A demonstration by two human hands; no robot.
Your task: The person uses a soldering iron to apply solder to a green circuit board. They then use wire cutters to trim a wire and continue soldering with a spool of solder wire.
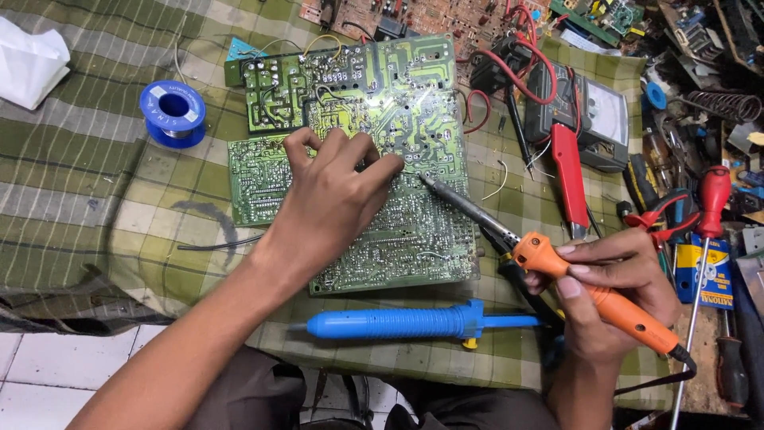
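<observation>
Left hand (338, 191): my fingers are curled and bunched close together, tips pressed down on the solder side of the green circuit board (374, 151). Whether anything is pinched between the tips, I cannot tell.

Right hand (617, 283): my fingers are wrapped and clamped on the orange handle of the soldering iron (557, 267), thumb lying along the top. The iron's metal shaft slants up and to the left, with its tip resting on the board just beside my left fingertips.

Circuit board: large, green, traces and solder points facing up, lying flat on a green checked cloth (95, 183). A narrower green board (259, 179) adjoins it at the left edge, partly under my left hand.

Near items, on the cloth:
- Blue desoldering pump (406, 322), lying lengthwise just below the board, between my two forearms.
- Blue spool of solder wire (173, 111), well to the left of the board.
- White crumpled bag or tissue (28, 64), far upper left.

Further items, right side:
- Analogue multimeter (597, 119) with red and black leads, above my right hand.
- Red test probe (569, 179), lying near the meter.
- Red-handled screwdriver (708, 231), upright along the right edge.
- Brown circuit board (430, 16), at the top behind the green one.
- Assorted tools and parts, piled at the upper right, too cluttered to list singly.
</observation>
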